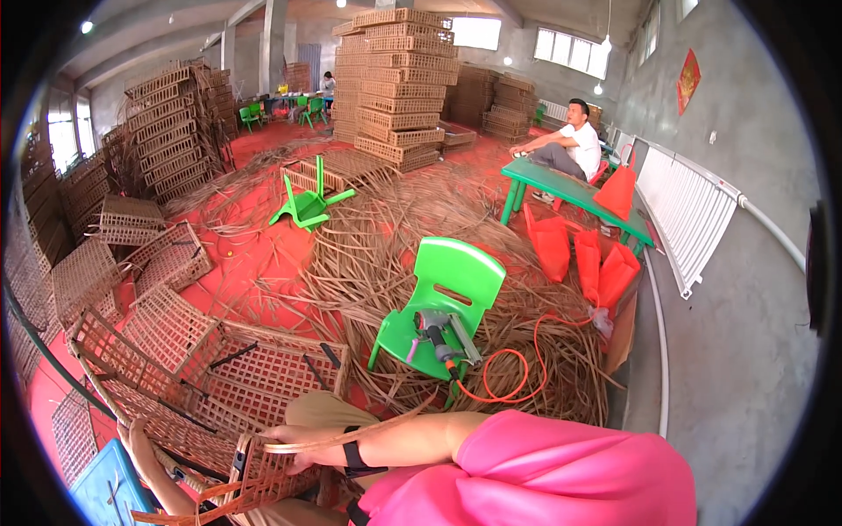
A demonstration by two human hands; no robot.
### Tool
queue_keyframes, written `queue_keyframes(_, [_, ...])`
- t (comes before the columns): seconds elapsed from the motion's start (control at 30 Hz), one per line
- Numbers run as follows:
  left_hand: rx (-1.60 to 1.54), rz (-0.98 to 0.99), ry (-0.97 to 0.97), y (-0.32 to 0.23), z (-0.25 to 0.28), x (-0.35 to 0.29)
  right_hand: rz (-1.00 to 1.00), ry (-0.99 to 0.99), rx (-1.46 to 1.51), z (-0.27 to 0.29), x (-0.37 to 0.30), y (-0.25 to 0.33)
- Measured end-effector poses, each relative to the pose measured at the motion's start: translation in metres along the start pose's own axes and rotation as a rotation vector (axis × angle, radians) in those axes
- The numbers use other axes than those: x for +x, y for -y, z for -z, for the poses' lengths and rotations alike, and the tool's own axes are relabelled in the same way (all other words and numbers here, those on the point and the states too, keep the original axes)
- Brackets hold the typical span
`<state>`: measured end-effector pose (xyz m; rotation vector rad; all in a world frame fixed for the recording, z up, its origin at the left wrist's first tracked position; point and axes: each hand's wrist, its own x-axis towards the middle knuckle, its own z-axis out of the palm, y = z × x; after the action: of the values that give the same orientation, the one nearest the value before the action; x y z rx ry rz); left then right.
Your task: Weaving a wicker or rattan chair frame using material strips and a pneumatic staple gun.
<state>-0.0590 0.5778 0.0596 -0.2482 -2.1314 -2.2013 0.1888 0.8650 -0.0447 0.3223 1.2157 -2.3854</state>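
Rests the left hand (139, 445) against the near-left edge of a large, brown, rectangular woven-lattice basket (259, 377), extending ahead and rightward. Has the right hand (289, 437) nearer a long, flat, tan strip (377, 429), trailing lengthwise rightward over the forearm (417, 443). Cannot tell whether pinching with either hand's partly hidden fingers.

Red floor (215, 285) is carrying most of the material. Long brown strips (377, 254) are lying across it in loose, tangled heaps. Lattice baskets are standing on it in a tall central stack (403, 96) and a leaning left stack (167, 131). A tipped green chair (307, 209) is resting among strips. A second green chair (460, 267) is standing upright, its seat bearing a nail gun (431, 326). Green counter (548, 173) is supporting a red bag (617, 195).
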Motion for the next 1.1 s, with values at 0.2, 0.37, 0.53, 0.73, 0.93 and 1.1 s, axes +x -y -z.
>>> queue_keyframes(0.2, [0.016,0.007,0.012,-0.001,-0.007,0.009,-0.116,-0.159,-0.005,-0.032,-0.022,0.025])
queue_keyframes(0.37, [0.026,0.012,0.025,0.0,-0.009,0.016,0.081,-0.069,-0.312,-0.039,-0.051,0.039])
queue_keyframes(0.53, [0.036,0.02,0.033,-0.008,-0.015,0.023,0.246,0.064,-0.739,-0.048,-0.064,0.053])
queue_keyframes(0.73, [0.036,0.042,0.043,-0.022,-0.016,0.021,0.241,-0.137,-0.695,-0.057,-0.116,0.057])
queue_keyframes(0.93, [0.357,0.2,-0.133,-0.066,-0.018,0.018,0.403,0.027,-0.463,-0.054,-0.094,0.053])
queue_keyframes(1.1, [0.557,0.406,-0.097,-0.086,-0.041,0.016,0.183,-0.06,-0.124,-0.062,-0.095,0.054])
